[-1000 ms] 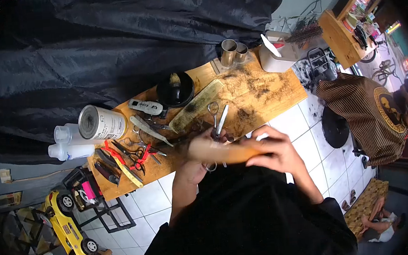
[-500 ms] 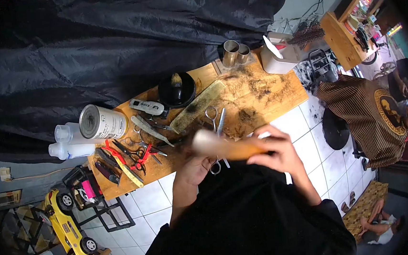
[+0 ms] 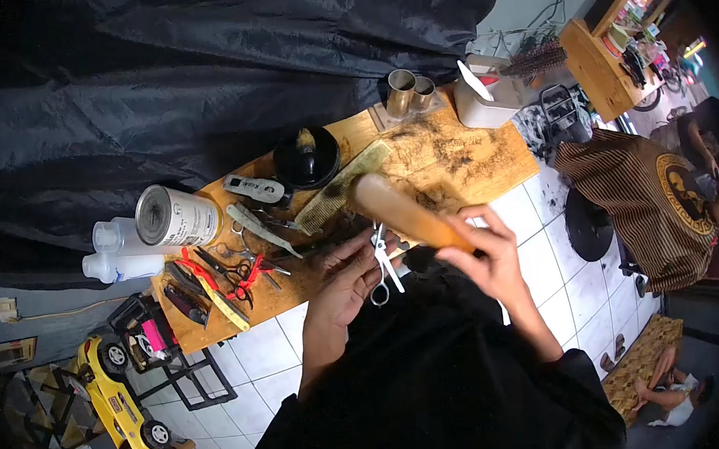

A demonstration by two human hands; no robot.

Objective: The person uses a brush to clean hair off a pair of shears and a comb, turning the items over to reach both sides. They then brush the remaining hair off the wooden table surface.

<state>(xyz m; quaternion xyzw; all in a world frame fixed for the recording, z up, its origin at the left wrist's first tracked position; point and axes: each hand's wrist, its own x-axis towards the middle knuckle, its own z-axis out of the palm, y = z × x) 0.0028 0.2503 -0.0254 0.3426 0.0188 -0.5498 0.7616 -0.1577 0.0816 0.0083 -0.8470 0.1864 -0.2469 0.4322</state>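
Brush-like brown tool [image 3: 407, 212] slants forward-left from the right hand [image 3: 490, 256].

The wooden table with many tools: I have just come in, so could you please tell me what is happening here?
The left hand holds a pair of scissors, and the right hand holds what looks like a brush over them. Whether the two tools touch is hard to tell. Both hands are at the near edge of the wooden table, where a comb and a hair clipper lie among dark clippings.
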